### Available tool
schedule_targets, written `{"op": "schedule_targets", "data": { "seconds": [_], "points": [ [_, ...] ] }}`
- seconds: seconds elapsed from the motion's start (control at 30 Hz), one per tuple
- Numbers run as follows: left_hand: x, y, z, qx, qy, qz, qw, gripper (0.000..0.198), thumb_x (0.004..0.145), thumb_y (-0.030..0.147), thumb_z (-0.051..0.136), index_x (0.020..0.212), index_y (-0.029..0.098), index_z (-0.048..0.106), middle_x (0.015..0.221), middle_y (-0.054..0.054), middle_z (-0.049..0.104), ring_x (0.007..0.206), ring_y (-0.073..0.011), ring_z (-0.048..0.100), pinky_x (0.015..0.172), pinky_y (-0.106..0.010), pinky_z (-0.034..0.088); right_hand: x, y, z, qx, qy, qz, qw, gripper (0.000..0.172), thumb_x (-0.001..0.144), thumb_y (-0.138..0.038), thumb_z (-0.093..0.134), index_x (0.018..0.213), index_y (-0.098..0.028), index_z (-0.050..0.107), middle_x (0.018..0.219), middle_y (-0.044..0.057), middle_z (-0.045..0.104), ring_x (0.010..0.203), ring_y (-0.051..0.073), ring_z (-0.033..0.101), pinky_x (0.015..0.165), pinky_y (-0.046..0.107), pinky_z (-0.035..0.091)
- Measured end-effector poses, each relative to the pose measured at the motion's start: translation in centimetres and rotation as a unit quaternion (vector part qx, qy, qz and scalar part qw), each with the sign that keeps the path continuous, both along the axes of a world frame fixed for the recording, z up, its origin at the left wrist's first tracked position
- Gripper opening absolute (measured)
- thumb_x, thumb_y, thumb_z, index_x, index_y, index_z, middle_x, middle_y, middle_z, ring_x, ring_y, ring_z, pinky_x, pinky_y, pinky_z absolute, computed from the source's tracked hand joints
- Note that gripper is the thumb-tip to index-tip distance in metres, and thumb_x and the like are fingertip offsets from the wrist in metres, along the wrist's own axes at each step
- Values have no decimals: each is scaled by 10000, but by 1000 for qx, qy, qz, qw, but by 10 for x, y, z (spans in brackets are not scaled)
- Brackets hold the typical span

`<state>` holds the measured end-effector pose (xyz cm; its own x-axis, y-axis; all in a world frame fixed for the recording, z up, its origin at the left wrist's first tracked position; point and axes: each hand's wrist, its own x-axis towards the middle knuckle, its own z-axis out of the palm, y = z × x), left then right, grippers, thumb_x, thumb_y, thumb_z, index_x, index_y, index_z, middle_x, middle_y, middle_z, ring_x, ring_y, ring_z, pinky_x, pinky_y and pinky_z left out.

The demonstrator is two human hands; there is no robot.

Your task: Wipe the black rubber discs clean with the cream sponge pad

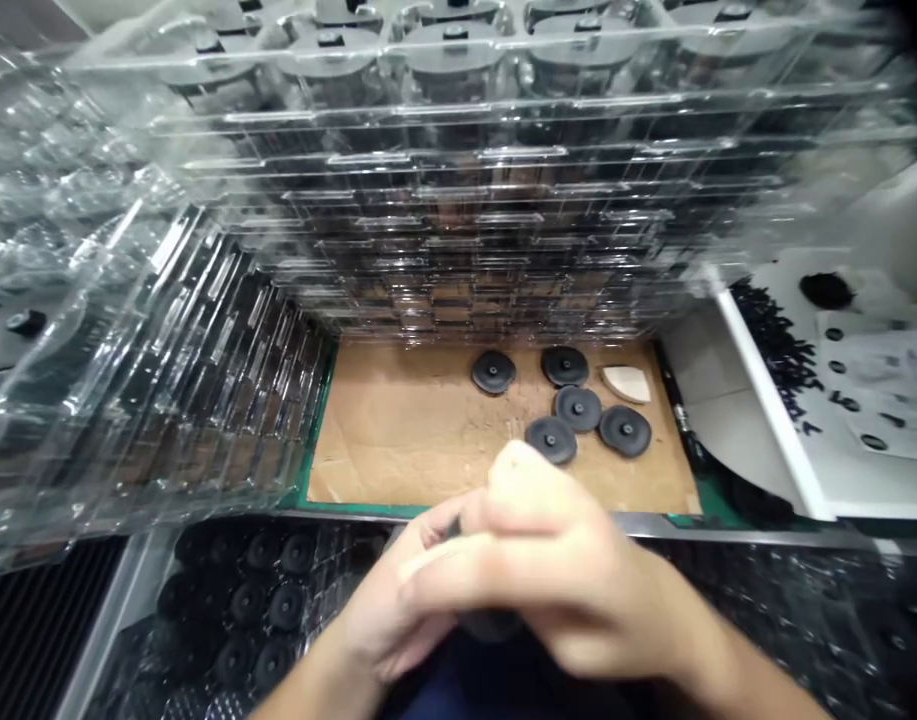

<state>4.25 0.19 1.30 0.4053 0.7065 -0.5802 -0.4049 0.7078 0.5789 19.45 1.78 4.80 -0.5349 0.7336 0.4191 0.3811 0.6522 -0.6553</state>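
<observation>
Left of brown cardboard sheet (398, 420): clear plastic tray stack (233, 340) | At sheet's near edge: left hand (402, 600) curled round dark grey rounded piece (492, 625), blurred, mostly hidden; right hand (548, 560) clamped over it | On sheet: five black centre-studded discs (578, 409) | Right of sheet: white bin (774, 400)

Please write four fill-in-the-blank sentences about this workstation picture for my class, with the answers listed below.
1. The cardboard sheet bears exactly ____ round black discs.
2. In the picture, the pale wedge-shaped piece lies toward the sheet's ____ end (left/right).
3. The tray rim beside the small black parts is coloured ____.
4. The left hand and right hand meet at the sheet's ____ edge (near/far).

Missing words: five; right; white; near.
</observation>
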Motion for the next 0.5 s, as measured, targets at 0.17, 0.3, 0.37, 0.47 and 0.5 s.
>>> {"op": "schedule_targets", "data": {
  "seconds": [0.17,0.3,0.37,0.47,0.5],
  "points": [
    [0,4,-2,-32,-64,-22,997,241,633,241,825,863,221,757,697,26,721,738,-126,694,666,-156,547,-5,-5,1,-28,-40,-110,993,312,949,-150,373,1029,-155,675,722,33,650,650,171,531,627,335,339],
    [-2,5,-8,-33,-82,-20,996,160,704,228,780,856,192,748,769,-6,738,784,-140,697,714,-187,555,-6,1,-11,-67,55,-50,995,298,964,-189,390,1038,-201,679,779,4,699,688,146,596,685,317,405],
    [-8,4,-12,-39,-96,4,995,264,702,221,785,960,196,734,908,-24,754,853,-156,700,753,-204,560,-3,9,-33,-138,85,-155,974,226,944,-225,473,1044,-219,675,944,10,726,832,150,648,756,285,462],
    [-19,2,-21,-52,-101,61,992,439,698,301,791,1108,183,686,1057,-75,733,948,-204,690,824,-269,563,-7,13,-82,-209,55,-247,945,222,922,-272,510,1053,-220,681,1027,35,719,925,176,666,786,274,525],
    [-23,1,-24,-55,-96,83,990,479,688,319,797,1128,175,675,1082,-87,725,979,-214,681,861,-288,553,-11,10,-100,-212,40,-246,945,238,922,-274,496,1048,-212,690,977,45,720,884,181,672,767,283,540]
  ]
}}
